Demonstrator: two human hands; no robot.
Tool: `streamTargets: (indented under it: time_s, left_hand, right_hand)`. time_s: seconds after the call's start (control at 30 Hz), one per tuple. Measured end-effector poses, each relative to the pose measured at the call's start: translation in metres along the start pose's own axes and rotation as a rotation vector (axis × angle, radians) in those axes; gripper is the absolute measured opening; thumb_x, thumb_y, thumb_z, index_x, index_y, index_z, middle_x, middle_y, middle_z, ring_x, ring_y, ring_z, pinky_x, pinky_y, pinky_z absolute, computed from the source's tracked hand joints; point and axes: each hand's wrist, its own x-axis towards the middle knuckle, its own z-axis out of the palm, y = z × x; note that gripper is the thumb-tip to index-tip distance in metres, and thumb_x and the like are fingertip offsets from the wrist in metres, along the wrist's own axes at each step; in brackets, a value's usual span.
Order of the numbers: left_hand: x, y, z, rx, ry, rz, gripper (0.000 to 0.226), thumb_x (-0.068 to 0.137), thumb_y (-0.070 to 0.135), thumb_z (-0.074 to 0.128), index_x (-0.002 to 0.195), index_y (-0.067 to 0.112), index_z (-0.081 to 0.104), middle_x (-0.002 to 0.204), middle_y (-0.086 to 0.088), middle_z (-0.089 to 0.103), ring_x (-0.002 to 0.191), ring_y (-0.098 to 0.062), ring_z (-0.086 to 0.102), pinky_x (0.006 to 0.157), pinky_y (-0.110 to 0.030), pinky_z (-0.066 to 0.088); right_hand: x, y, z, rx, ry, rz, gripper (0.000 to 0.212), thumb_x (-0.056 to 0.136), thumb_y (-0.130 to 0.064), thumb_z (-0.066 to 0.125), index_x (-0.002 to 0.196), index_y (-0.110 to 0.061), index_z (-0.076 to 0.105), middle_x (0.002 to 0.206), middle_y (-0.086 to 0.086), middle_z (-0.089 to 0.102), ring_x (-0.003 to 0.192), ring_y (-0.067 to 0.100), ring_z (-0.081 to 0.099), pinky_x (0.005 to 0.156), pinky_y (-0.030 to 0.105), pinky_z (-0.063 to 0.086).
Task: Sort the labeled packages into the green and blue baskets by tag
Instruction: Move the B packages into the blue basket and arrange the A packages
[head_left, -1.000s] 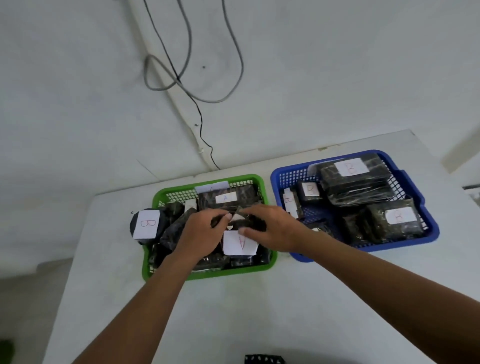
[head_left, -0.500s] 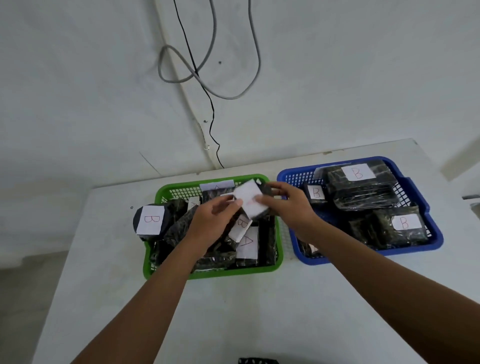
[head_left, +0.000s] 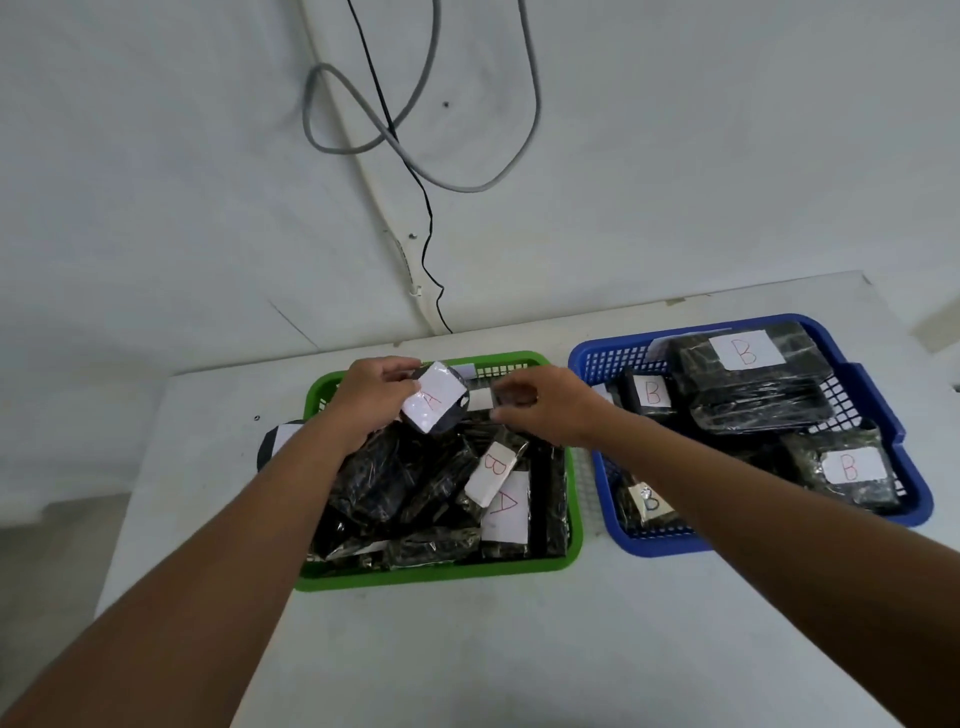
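Observation:
My left hand (head_left: 371, 402) grips a small dark package tagged A (head_left: 434, 399) above the back of the green basket (head_left: 441, 578). My right hand (head_left: 548, 410) hovers just right of it, fingers curled and apart, with nothing clearly in them. The green basket holds several dark wrapped packages, among them a slim one tagged B (head_left: 491, 474) lying on a larger one tagged A (head_left: 508, 508). The blue basket (head_left: 665, 546) on the right holds packages tagged B, including a big one at the back (head_left: 748, 354) and one at the front right (head_left: 849, 466).
Both baskets sit side by side on a white table (head_left: 467, 654) pushed against a white wall. A dark package with a white tag (head_left: 278, 441) lies just outside the green basket's left edge, partly hidden by my left forearm. Cables (head_left: 415, 156) hang on the wall behind.
The A-tagged package was lifted out of the green basket with both hands. It now rests in my left hand alone, and my right hand has come off it to the right.

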Motion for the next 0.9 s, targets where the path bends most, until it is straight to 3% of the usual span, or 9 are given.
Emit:
streamTargets:
  time_s: [0.1, 0.27, 0.4, 0.47, 0.53, 0.63, 0.73, 0.9]
  left_hand:
    - [0.016, 0.0, 0.009, 0.064, -0.011, 0.034, 0.035, 0.095, 0.004, 0.059, 0.128, 0.014, 0.066, 0.127, -0.003, 0.066, 0.106, -0.013, 0.062, 0.089, -0.023, 0.048]
    - [0.023, -0.003, 0.023, 0.229, 0.054, 0.127, 0.038, 0.094, 0.014, 0.058, 0.13, 0.02, 0.065, 0.132, 0.001, 0.065, 0.118, -0.015, 0.06, 0.103, -0.031, 0.046]
    - [0.002, -0.002, 0.031, 0.334, 0.205, 0.317, 0.036, 0.094, 0.023, 0.06, 0.13, 0.017, 0.064, 0.134, 0.001, 0.062, 0.125, -0.016, 0.054, 0.105, -0.025, 0.036]
    - [-0.015, 0.002, 0.037, 0.327, 0.229, 0.479, 0.032, 0.092, 0.03, 0.065, 0.121, 0.016, 0.07, 0.123, 0.001, 0.068, 0.111, -0.011, 0.061, 0.099, -0.024, 0.043]
    - [-0.03, 0.006, 0.044, 0.275, 0.138, 0.536, 0.027, 0.09, 0.033, 0.069, 0.112, 0.018, 0.075, 0.11, 0.005, 0.073, 0.097, -0.005, 0.065, 0.092, -0.025, 0.052]
    - [-0.045, 0.015, 0.06, 0.171, -0.059, 0.438, 0.022, 0.087, 0.036, 0.073, 0.105, 0.026, 0.077, 0.098, 0.014, 0.075, 0.089, 0.001, 0.069, 0.084, -0.02, 0.056]
    - [-0.059, 0.029, 0.083, -0.063, -0.249, 0.27, 0.019, 0.083, 0.03, 0.079, 0.102, 0.029, 0.074, 0.095, 0.012, 0.076, 0.091, -0.007, 0.073, 0.079, -0.026, 0.059]
    - [-0.089, 0.05, 0.139, -0.403, -0.357, 0.065, 0.019, 0.087, 0.011, 0.074, 0.106, 0.009, 0.07, 0.096, -0.006, 0.077, 0.089, -0.022, 0.075, 0.074, -0.035, 0.062]
  right_hand:
    - [-0.002, 0.009, 0.001, -0.185, -0.223, -0.023, 0.052, 0.087, -0.038, 0.076, 0.134, -0.019, 0.063, 0.126, 0.0, 0.066, 0.106, 0.009, 0.059, 0.1, 0.031, 0.05]
    - [-0.008, 0.014, 0.006, -0.201, -0.209, -0.075, 0.048, 0.086, -0.032, 0.078, 0.131, -0.022, 0.064, 0.122, -0.002, 0.067, 0.107, 0.013, 0.061, 0.095, 0.03, 0.051]
    - [-0.005, 0.015, -0.005, 0.189, -0.113, -0.009, 0.036, 0.085, -0.009, 0.077, 0.119, -0.015, 0.069, 0.11, 0.003, 0.071, 0.102, 0.016, 0.068, 0.091, 0.032, 0.058]
    - [-0.006, 0.016, -0.016, 0.467, -0.014, 0.056, 0.032, 0.084, 0.001, 0.074, 0.114, -0.009, 0.067, 0.105, 0.01, 0.073, 0.099, 0.021, 0.071, 0.083, 0.03, 0.06]
    - [-0.008, 0.016, -0.026, 0.667, 0.095, 0.104, 0.024, 0.084, 0.004, 0.073, 0.105, -0.005, 0.066, 0.101, 0.016, 0.074, 0.095, 0.024, 0.073, 0.078, 0.028, 0.06]
    - [-0.02, 0.017, -0.04, 0.781, 0.199, 0.114, 0.015, 0.085, 0.002, 0.073, 0.098, -0.004, 0.071, 0.097, 0.014, 0.076, 0.09, 0.02, 0.074, 0.074, 0.025, 0.059]
    - [-0.039, 0.024, -0.054, 0.82, 0.237, 0.113, 0.015, 0.086, -0.001, 0.073, 0.1, -0.005, 0.073, 0.101, 0.014, 0.076, 0.093, 0.021, 0.073, 0.078, 0.026, 0.058]
    - [-0.078, 0.05, -0.072, 0.933, 0.351, 0.163, 0.028, 0.085, -0.006, 0.077, 0.112, -0.006, 0.069, 0.107, 0.016, 0.074, 0.096, 0.027, 0.074, 0.082, 0.035, 0.06]
